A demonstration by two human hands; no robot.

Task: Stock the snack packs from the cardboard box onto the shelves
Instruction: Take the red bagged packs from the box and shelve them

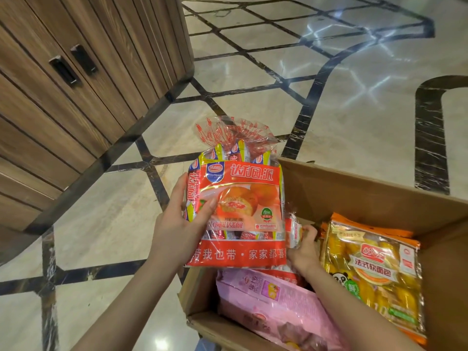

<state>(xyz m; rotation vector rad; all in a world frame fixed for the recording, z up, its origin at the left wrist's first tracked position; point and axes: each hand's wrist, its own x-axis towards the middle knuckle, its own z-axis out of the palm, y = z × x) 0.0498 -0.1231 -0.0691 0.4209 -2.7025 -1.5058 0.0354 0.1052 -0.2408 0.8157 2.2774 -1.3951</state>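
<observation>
A red snack pack (240,198) with clear plastic top is held upright above the left end of the open cardboard box (354,188). My left hand (182,224) grips its left side, thumb across the front. My right hand (304,247) reaches behind the pack's lower right corner and closes on a second red pack (293,231), mostly hidden. Inside the box lie a pink pack (273,307) and an orange-yellow bread pack (372,274).
A wooden cabinet (63,97) with two dark door handles (73,64) stands at the left on a dark plinth. Glossy marble floor (304,72) with dark inlaid lines spreads beyond the box. No shelves are in view.
</observation>
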